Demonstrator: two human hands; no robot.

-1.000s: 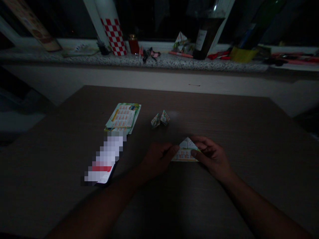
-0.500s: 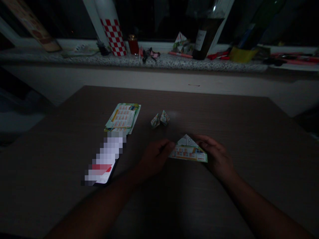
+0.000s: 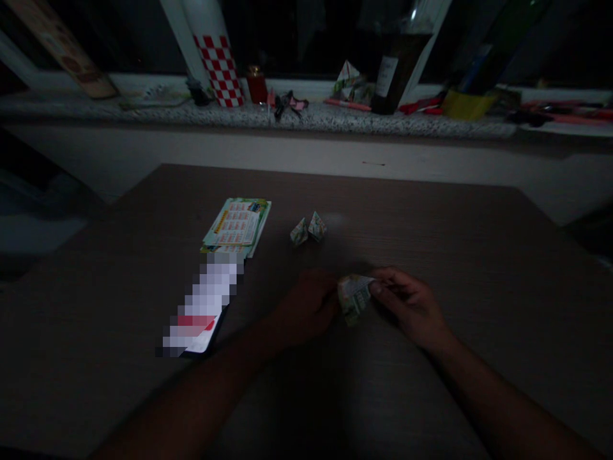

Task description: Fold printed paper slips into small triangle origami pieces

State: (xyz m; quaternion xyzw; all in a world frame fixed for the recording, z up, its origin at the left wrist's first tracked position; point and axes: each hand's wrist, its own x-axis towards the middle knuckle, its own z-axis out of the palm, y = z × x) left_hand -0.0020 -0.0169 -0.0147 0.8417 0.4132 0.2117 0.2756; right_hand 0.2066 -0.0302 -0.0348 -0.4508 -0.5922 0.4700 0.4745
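Note:
Both my hands pinch a small folded piece of printed paper (image 3: 354, 298) just above the dark wooden table (image 3: 431, 217). My left hand (image 3: 306, 306) grips its left side with fingers curled. My right hand (image 3: 407, 303) holds its right edge between thumb and fingers. The paper looks bunched and tilted, smaller than a flat sheet. Two small folded paper figures (image 3: 307, 229) sit on the table beyond my hands.
A stack of printed paper sheets (image 3: 237, 225) lies at the left, with a phone (image 3: 201, 306) just in front of it. A stone ledge (image 3: 306, 118) at the back carries a checkered cylinder (image 3: 218, 57), a dark bottle (image 3: 395, 64) and scattered small items. The room is dim.
The paper lay as a flat triangle on the table; now my hands have lifted and folded it into a smaller, bunched shape between them.

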